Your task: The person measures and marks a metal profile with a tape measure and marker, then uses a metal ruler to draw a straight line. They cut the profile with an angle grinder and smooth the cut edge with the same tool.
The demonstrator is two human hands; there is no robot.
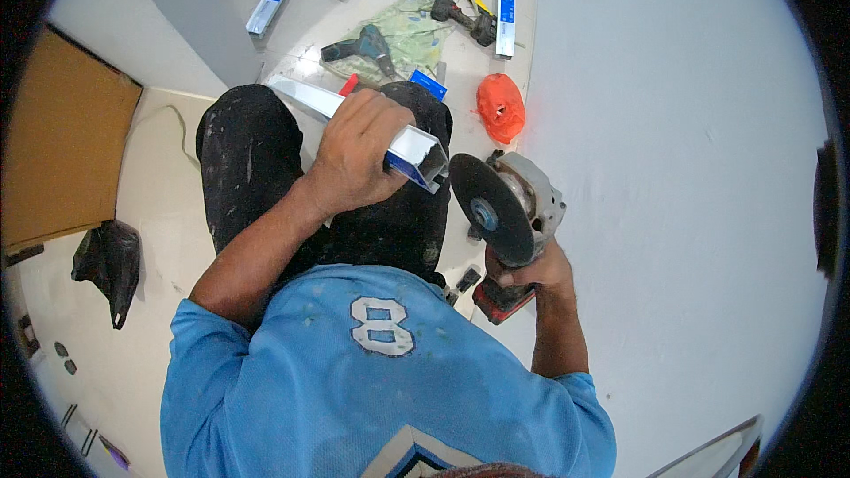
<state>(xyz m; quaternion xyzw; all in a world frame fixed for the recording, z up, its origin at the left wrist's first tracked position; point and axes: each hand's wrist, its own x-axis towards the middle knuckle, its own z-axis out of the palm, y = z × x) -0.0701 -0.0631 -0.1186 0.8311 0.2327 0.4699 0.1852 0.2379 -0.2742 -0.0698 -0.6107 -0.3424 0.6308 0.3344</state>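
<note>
My left hand (361,152) is wrapped round a shiny aluminium channel (423,158), which lies across my knees with its open, hollow end facing right. In my right hand (536,267) is a cordless angle grinder (536,199), gripped by its body above a red and black battery (503,300). Its dark cutting disc (490,212) faces left, close to the channel's end, and a small gap seems to part the two. A red piece (349,85) shows just behind my left hand; what it belongs to is hidden.
Beyond my knees, a teal drill (363,49) lies on a pale plastic sheet (409,22), near another cordless tool (465,18). Metal profiles with blue labels (506,0) lie farther off. An orange bundle (501,109) sits by the white wall (673,168). At left are a cardboard box (66,142) and black bag (108,264).
</note>
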